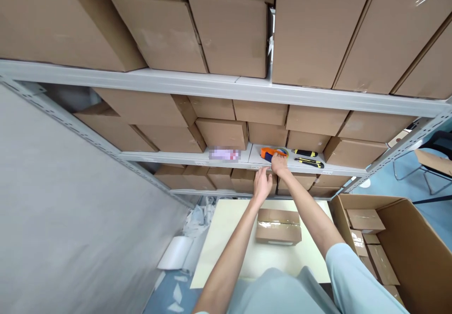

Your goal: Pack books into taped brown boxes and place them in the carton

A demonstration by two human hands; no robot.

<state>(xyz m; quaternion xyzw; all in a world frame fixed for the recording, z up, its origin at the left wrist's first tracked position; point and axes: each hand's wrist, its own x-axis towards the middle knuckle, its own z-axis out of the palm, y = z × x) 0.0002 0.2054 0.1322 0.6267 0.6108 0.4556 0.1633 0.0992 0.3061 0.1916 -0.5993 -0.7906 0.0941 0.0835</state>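
Note:
My right hand (280, 164) reaches to the middle shelf, with its fingers closed on an orange and blue tape dispenser (267, 155) at the shelf's front. Part of the dispenser is hidden behind that hand. My left hand (262, 185) is just below and to the left, before the shelf's front edge, its fingers stretched out and holding nothing. Two yellow and black utility knives (309, 163) lie to the right of the dispenser. Nearer to me, a cardboard box (278, 227) with clear tape across its top sits on the pale table (226, 238), between my forearms.
Cardboard boxes (228, 34) fill the metal rack's shelves. A large open carton (416, 248) on the right contains several smaller boxes. A grey wall (70, 210) stands on the left, with white paper rolls (175, 253) and scraps on the floor. A chair (436, 149) stands at far right.

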